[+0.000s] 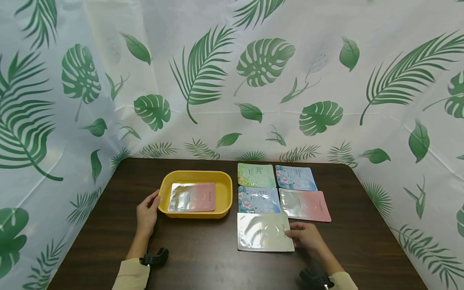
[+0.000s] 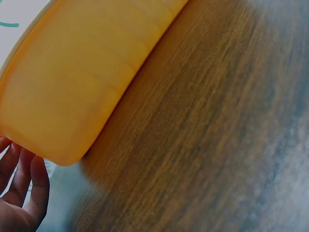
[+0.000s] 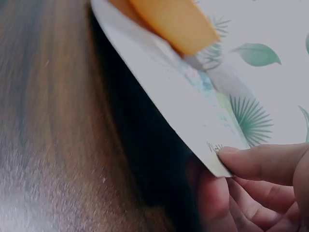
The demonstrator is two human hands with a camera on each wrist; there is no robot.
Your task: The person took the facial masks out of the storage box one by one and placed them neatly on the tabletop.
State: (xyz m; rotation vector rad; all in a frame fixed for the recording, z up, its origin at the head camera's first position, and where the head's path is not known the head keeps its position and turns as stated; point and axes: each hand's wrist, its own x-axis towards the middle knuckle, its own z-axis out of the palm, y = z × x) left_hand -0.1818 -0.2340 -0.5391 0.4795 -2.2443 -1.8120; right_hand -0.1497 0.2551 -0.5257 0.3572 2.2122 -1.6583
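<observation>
My right hand [image 1: 306, 237] pinches a pale green, silvery sheet mask sachet [image 1: 262, 231] at its right edge. In the right wrist view the thumb [image 3: 260, 162] lies on top of that sachet [image 3: 169, 92], with curled fingers beneath, and its near edge is raised over a dark shadow. My left hand [image 1: 146, 213] is at the left end of a yellow tray [image 1: 195, 215]. Its fingertips touch the tray's outer end wall, as the left wrist view shows around the yellow wall [image 2: 82, 87]. Inside the tray lies a pink and silver sachet [image 1: 192, 197].
Beyond the held sachet lie a blue floral sachet [image 1: 259, 200], a pink and silver one [image 1: 306, 204], a green one [image 1: 256, 175] and another blue one [image 1: 296, 177]. All are on the dark wooden table [image 1: 203, 257]. A leaf-patterned curtain [image 1: 232, 80] stands behind.
</observation>
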